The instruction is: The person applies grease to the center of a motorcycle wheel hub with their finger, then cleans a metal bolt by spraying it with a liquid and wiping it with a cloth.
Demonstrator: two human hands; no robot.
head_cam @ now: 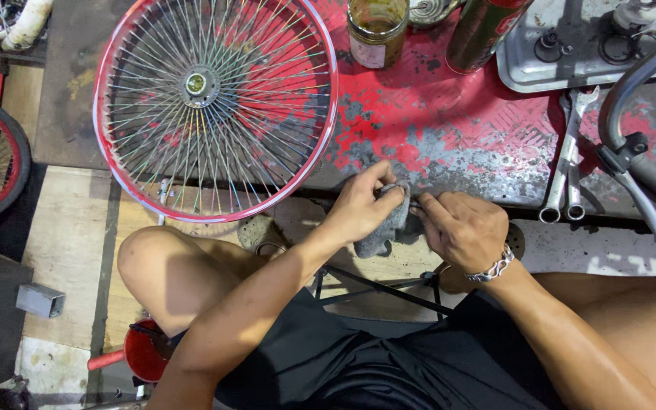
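In the head view, the person sits at the edge of a worn red metal workbench [434, 144] and works with both hands just in front of it. The left hand [360, 209] has its fingers closed around a grey rag [386, 228], with the thumb pressed on top. The right hand [465, 228], which wears a metal bracelet [495, 266], is curled against the other side of the rag; its fingers pinch something small and dark that I cannot identify, because the cloth hides most of it. The rag is between the two hands, over the gap between bench and knees.

A spoked wheel with a red rim [214, 106] lies flat on the bench to the left, partly hanging over the edge. Two wrenches [567, 163] lie to the right, near a bent grey handlebar [639, 114]. A glass jar [376, 30] and a spray can [484, 30] stand at the back.

In my judgement, the small piece could slip from the rag and fall between the knees to the floor, since nothing is under the hands. Also the overhanging wheel could tip if an elbow pushes it.
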